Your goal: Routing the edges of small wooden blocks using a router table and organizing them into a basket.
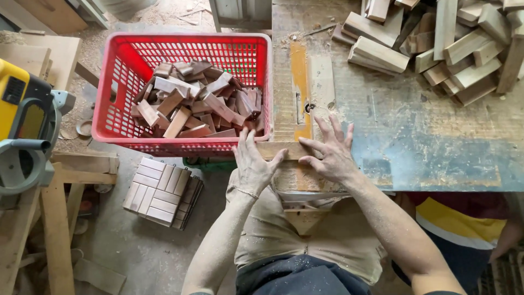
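Observation:
My left hand lies flat with fingers spread on the left end of a short wooden strip that rests across the near edge of the workbench. My right hand presses down just to the right of it, fingers splayed, thumb touching the strip's right end. The strip crosses an orange-stained slot in the bench top. Neither hand grips anything; both rest on wood.
A red plastic crate with several brown wood offcuts stands left of the bench. Pale wood blocks pile at the bench's far right. A yellow mitre saw sits at the far left. Slatted wooden tiles lie on the floor.

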